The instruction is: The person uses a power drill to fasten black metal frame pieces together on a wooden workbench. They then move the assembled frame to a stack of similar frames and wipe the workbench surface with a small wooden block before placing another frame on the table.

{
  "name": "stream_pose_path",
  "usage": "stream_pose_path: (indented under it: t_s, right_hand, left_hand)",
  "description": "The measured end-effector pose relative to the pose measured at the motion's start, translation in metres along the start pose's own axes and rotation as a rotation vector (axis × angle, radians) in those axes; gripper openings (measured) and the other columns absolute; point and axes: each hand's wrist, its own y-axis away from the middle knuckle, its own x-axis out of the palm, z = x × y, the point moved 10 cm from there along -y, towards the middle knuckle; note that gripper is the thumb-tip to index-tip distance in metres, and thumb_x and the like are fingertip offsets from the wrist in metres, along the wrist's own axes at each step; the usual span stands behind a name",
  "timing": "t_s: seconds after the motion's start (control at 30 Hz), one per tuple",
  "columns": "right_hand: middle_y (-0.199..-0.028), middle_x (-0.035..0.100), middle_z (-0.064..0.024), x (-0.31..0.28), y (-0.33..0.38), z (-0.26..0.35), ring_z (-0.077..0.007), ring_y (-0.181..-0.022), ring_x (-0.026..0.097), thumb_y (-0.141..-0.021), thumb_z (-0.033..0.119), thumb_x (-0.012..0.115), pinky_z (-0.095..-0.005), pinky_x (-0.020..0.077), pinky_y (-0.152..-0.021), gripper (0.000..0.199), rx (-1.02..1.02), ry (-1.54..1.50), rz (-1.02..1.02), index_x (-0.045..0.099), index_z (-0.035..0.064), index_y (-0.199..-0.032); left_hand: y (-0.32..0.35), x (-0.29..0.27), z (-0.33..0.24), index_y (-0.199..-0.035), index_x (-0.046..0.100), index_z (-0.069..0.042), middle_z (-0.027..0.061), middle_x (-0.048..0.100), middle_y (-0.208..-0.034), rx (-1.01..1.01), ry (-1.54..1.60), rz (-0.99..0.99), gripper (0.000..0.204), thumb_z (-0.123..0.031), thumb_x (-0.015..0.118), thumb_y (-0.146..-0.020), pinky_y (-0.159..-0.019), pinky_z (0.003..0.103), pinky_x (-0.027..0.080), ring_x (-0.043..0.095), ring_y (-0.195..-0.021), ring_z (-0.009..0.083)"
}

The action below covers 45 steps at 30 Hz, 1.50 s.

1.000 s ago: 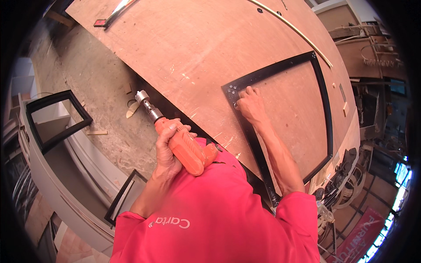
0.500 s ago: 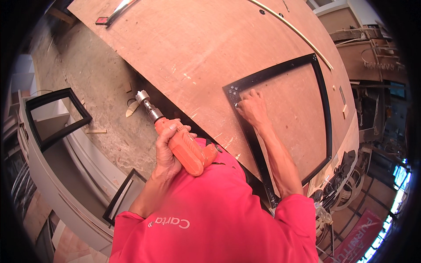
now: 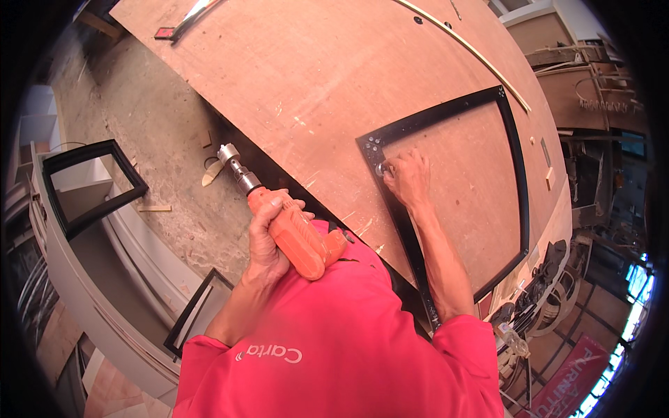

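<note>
My left hand [image 3: 268, 230] is wrapped around an orange power drill [image 3: 296, 237] held at my body, its hole-cutting bit [image 3: 228, 155] pointing away to the far left. A black rectangular frame [image 3: 446, 118] lies on the plywood-topped table. My right hand [image 3: 410, 177] is over the frame's left bar near its far left corner, fingers curled in with the tips at a small pale round spot on the bar. Whatever the fingers may pinch is too small and covered to name. Several pale flecks or small holes mark that corner.
The plywood table [image 3: 293, 76] carries a long thin wooden strip [image 3: 474, 59] and a red-ended metal tool [image 3: 167, 33]. To the left, a second black frame [image 3: 132, 182] rests on a pale cabinet [image 3: 97, 299], with scraps on the concrete floor [image 3: 153, 104]. Cables and black material crowd the right edge.
My right hand has shifted slightly right and nearer along the bar, baring more of the pale round spot. The left hand and drill stay almost in place.
</note>
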Motion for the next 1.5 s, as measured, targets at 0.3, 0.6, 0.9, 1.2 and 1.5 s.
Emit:
stream_pose_path:
  t_s: [0.3, 0.6, 0.9, 1.2, 1.5]
  right_hand:
    - [-0.09, 0.072, -0.0097, -0.006, 0.0, 0.004, -0.0311, -0.102, 0.064, -0.076, 0.028, 0.087, -0.0476, 0.0445, -0.09, 0.022, 0.069, -0.003, -0.031, 0.085, 0.0117, -0.091]
    - [-0.09, 0.074, -0.0138, -0.002, 0.006, 0.008, -0.0323, -0.102, 0.064, -0.075, 0.028, 0.086, -0.0503, 0.0434, -0.092, 0.022, 0.145, 0.056, -0.072, 0.084, 0.0088, -0.086]
    - [-0.095, 0.075, -0.0111, 0.006, 0.016, 0.022, -0.029, -0.106, 0.063, -0.077, 0.022, 0.083, -0.0506, 0.0425, -0.102, 0.018, 0.175, 0.128, -0.106, 0.082, 0.0081, -0.088]
    - [-0.083, 0.072, -0.0076, -0.001, 0.023, 0.033, -0.0274, -0.095, 0.065, -0.077, 0.016, 0.079, -0.0512, 0.0446, -0.098, 0.007, 0.117, 0.177, -0.278, 0.077, 0.0092, -0.078]
    - [-0.085, 0.071, -0.005, -0.004, 0.029, 0.034, -0.025, -0.095, 0.064, -0.077, 0.017, 0.079, -0.0516, 0.0445, -0.099, 0.007, 0.121, 0.222, -0.308, 0.077, 0.0106, -0.077]
  left_hand:
    - [-0.001, 0.004, 0.0, -0.13, 0.058, -0.005, 0.0187, 0.072, -0.107, -0.006, -0.019, 0.022, 0.046, -0.03, 0.076, -0.095, -0.082, 0.05, 0.067, 0.077, -0.091, 0.0358]
    - [-0.002, 0.006, -0.001, -0.131, 0.057, -0.006, 0.0182, 0.072, -0.107, -0.009, -0.018, 0.019, 0.047, -0.029, 0.077, -0.095, -0.084, 0.05, 0.065, 0.076, -0.092, 0.0352]
    - [-0.005, 0.009, -0.001, -0.13, 0.058, -0.006, 0.0172, 0.072, -0.107, -0.032, -0.019, 0.027, 0.047, -0.03, 0.078, -0.094, -0.088, 0.049, 0.064, 0.075, -0.093, 0.0339]
    - [-0.011, 0.011, 0.0, -0.13, 0.057, -0.006, 0.0167, 0.072, -0.107, -0.055, -0.038, 0.032, 0.048, -0.029, 0.078, -0.094, -0.088, 0.049, 0.064, 0.075, -0.093, 0.0335]
    - [-0.018, 0.017, -0.002, -0.129, 0.057, -0.006, 0.0161, 0.071, -0.106, -0.098, -0.069, 0.045, 0.047, -0.031, 0.077, -0.094, -0.088, 0.049, 0.063, 0.074, -0.093, 0.033]
